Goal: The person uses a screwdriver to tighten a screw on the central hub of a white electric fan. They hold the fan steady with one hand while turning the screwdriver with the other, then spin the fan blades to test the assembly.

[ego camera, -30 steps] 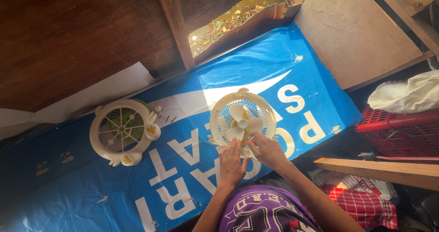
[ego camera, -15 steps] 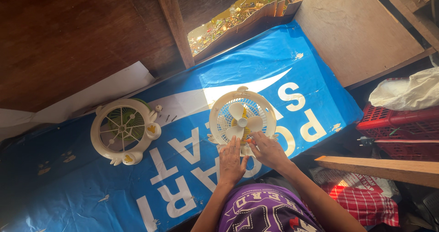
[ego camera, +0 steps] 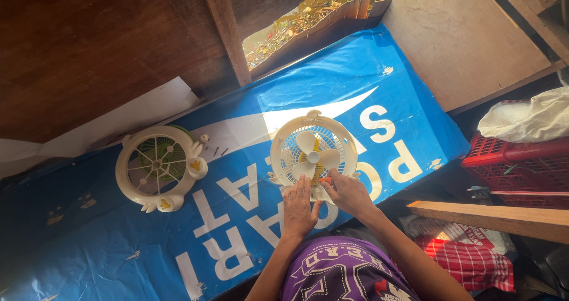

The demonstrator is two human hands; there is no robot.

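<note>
A small cream fan body [ego camera: 313, 150] with a white three-blade propeller lies flat on a blue printed sheet [ego camera: 237, 206]. My left hand [ego camera: 298, 207] rests flat, fingers together, against the fan's near rim. My right hand [ego camera: 347, 192] touches the rim beside it, fingertips on the fan's lower edge. A separate cream round fan grille [ego camera: 159, 167] with yellow-marked side knobs lies to the left, with something green under it. A few small screws [ego camera: 218, 151] lie between the two parts.
A dark wooden wall [ego camera: 89, 40] and a post [ego camera: 225, 28] stand behind the sheet. A red plastic crate [ego camera: 521, 164] with a white bag [ego camera: 527, 118] sits at right. A wooden plank [ego camera: 492, 217] and red checked cloth [ego camera: 468, 255] lie near my right arm.
Both hands stay at the fan's near rim; the fingers have shifted slightly. The view has barely moved.
</note>
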